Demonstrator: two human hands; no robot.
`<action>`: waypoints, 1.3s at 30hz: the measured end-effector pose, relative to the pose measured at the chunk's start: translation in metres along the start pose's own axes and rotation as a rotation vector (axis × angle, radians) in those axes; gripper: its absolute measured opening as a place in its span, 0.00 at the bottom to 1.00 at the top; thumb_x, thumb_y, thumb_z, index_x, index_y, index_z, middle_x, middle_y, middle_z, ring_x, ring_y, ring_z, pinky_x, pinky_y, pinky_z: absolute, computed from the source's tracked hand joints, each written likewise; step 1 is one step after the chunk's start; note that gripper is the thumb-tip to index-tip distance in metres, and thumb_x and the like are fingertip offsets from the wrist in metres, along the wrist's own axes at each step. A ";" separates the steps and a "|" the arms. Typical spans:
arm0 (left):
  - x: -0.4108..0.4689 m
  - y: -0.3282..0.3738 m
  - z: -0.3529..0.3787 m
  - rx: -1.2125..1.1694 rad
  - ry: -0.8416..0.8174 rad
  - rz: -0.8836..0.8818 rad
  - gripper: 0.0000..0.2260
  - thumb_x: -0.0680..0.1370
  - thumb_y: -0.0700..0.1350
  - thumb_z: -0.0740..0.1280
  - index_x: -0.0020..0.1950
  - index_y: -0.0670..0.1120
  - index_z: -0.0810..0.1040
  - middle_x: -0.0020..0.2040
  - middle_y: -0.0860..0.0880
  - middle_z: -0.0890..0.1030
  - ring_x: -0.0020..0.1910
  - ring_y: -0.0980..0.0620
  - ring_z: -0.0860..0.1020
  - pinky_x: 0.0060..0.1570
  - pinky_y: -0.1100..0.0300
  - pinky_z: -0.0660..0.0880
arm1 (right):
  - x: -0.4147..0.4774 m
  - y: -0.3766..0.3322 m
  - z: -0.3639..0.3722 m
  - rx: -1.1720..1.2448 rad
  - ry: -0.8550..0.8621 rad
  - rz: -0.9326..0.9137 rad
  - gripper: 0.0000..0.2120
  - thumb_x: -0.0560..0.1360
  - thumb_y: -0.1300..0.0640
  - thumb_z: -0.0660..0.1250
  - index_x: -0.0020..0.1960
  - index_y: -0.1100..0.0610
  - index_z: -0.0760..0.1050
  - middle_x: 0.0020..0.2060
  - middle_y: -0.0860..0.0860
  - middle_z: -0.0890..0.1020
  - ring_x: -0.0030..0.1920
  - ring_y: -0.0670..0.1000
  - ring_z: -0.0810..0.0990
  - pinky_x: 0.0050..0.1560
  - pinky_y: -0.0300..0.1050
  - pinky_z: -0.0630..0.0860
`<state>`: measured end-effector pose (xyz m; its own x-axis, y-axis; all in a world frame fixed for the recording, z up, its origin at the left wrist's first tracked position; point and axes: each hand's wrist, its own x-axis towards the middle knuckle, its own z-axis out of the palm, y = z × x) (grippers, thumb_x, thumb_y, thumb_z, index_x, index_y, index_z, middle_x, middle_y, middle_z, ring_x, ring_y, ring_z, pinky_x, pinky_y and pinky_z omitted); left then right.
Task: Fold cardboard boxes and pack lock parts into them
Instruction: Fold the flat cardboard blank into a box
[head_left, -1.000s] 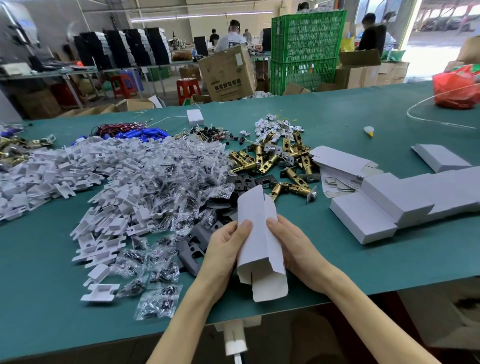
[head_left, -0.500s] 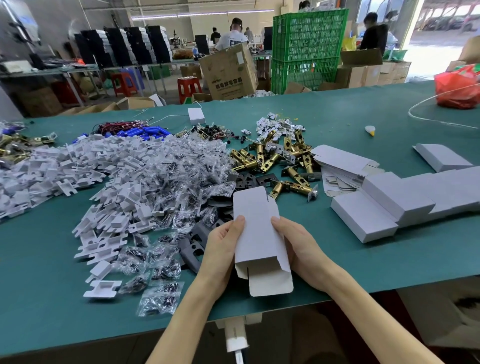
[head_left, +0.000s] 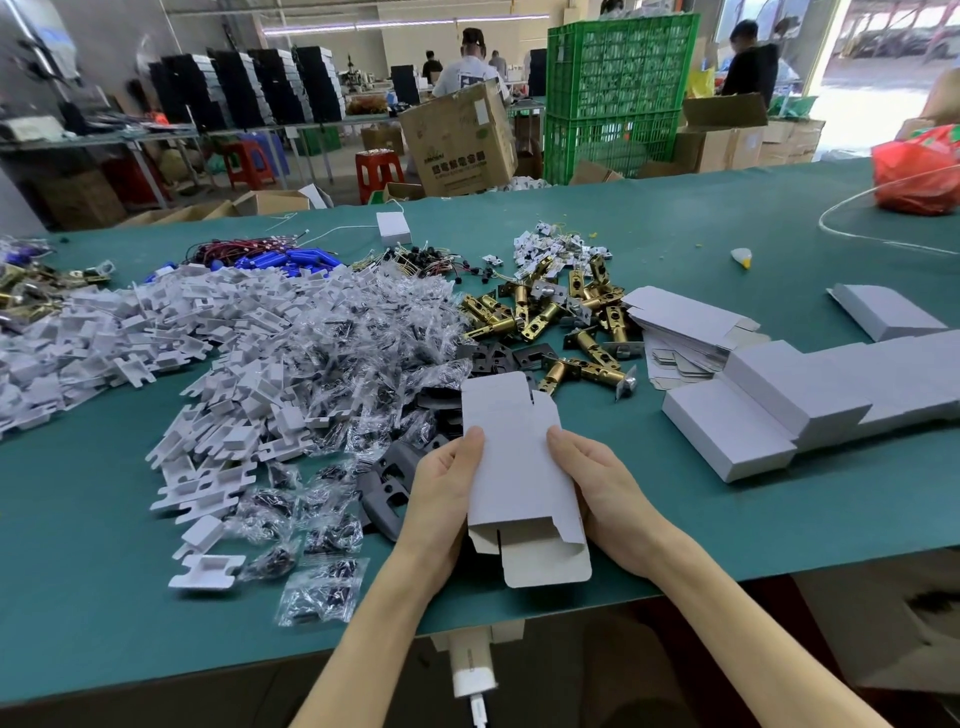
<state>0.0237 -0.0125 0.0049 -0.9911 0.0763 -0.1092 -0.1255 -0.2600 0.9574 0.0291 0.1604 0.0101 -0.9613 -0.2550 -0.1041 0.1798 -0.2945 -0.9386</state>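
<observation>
I hold a white cardboard box (head_left: 511, 467) above the near edge of the green table (head_left: 779, 519). It is squared up into a tube, with its flaps open at both ends. My left hand (head_left: 441, 493) grips its left side, thumb on top. My right hand (head_left: 597, 488) grips its right side, thumb on top. Brass latch bolts (head_left: 550, 322) lie in a heap behind the box. Black strike plates (head_left: 389, 483) lie just left of my left hand. Flat box blanks (head_left: 685, 322) are stacked to the right of the latches.
A big pile of white plastic inserts (head_left: 182, 353) and clear screw bags (head_left: 332, 364) covers the left of the table. Folded white boxes (head_left: 810, 395) lie in a row at the right. A red bag (head_left: 914, 171) sits far right. People work at tables behind.
The box, creased and half flat a second ago, has been opened out into a squarer tube between my hands. Both hands have kept their grip on its sides.
</observation>
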 end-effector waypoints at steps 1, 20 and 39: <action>0.000 0.000 0.000 0.004 0.001 0.002 0.16 0.86 0.49 0.62 0.58 0.39 0.83 0.52 0.41 0.88 0.49 0.45 0.87 0.48 0.53 0.83 | 0.001 0.000 0.000 -0.006 0.012 0.000 0.20 0.83 0.47 0.61 0.63 0.63 0.78 0.55 0.60 0.86 0.51 0.55 0.85 0.48 0.47 0.83; -0.001 0.000 0.003 -0.009 -0.029 0.109 0.17 0.84 0.54 0.64 0.67 0.45 0.79 0.61 0.45 0.85 0.61 0.44 0.83 0.59 0.51 0.81 | 0.002 0.000 0.004 -0.036 0.068 -0.159 0.21 0.83 0.47 0.65 0.75 0.43 0.68 0.65 0.46 0.82 0.63 0.49 0.82 0.54 0.41 0.81; 0.000 -0.001 0.004 0.006 -0.101 0.196 0.18 0.85 0.54 0.62 0.75 0.52 0.75 0.66 0.49 0.84 0.64 0.47 0.83 0.55 0.54 0.82 | -0.006 -0.004 0.005 -0.222 0.069 -0.199 0.25 0.81 0.47 0.66 0.76 0.37 0.65 0.53 0.60 0.83 0.47 0.55 0.85 0.47 0.49 0.83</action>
<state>0.0243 -0.0087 0.0053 -0.9869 0.1212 0.1062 0.0697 -0.2734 0.9594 0.0348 0.1582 0.0161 -0.9864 -0.1469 0.0738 -0.0560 -0.1215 -0.9910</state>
